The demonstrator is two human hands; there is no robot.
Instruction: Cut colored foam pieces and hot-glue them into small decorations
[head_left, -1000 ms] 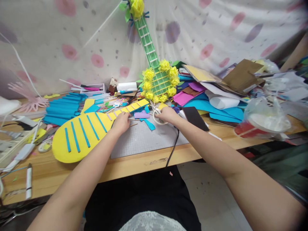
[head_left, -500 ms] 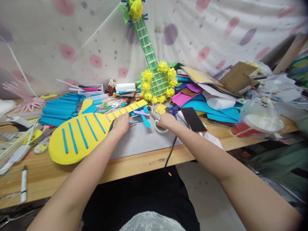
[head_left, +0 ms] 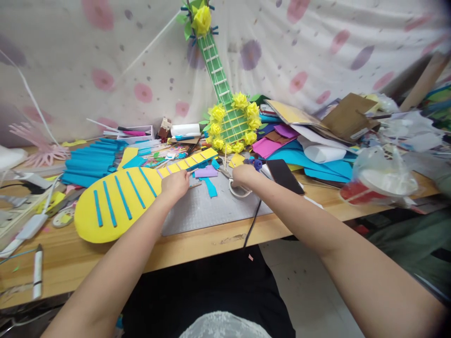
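Note:
My right hand (head_left: 245,177) is closed round the handles of a pair of scissors (head_left: 225,173), their blades pointing left over the grey cutting mat (head_left: 197,213). Fingers pinched, my left hand (head_left: 175,184) is beside the neck of a yellow paper guitar (head_left: 86,211) with blue strips across its body. A thin strip shows at its fingertips, too small to name. Between the hands are a purple paper piece (head_left: 206,172) and a blue paper piece (head_left: 211,188). A white tape roll (head_left: 240,191) sits just under my right hand.
A green paper guitar (head_left: 220,84) with yellow paper flowers leans on the curtain. Blue folded paper (head_left: 93,162) is at left, a black phone (head_left: 284,176) and stacked coloured sheets (head_left: 327,169) at right. A bagged red-and-white tub (head_left: 380,180) stands near the right edge.
The blue and purple paper pieces between my hands have shifted and turned, and the blue one hangs lower. Both hands stay nearly in place; the whole view has moved slightly.

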